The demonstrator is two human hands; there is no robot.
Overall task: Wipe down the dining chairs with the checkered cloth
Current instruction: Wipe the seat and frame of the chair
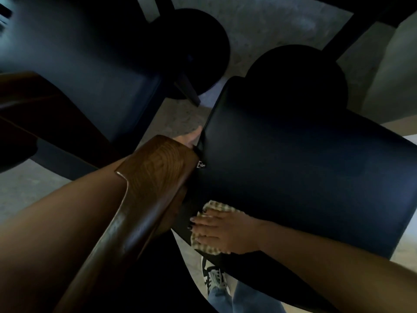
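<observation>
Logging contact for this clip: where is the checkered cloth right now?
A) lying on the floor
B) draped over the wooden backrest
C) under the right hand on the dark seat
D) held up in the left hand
C: the right hand lies flat on the checkered cloth, pressing it to the dark seat.

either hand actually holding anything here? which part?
The right hand presses flat on the checkered beige cloth atop the black padded chair seat, no grip. The left hand touches the seat's side edge; its fingers are hidden.
</observation>
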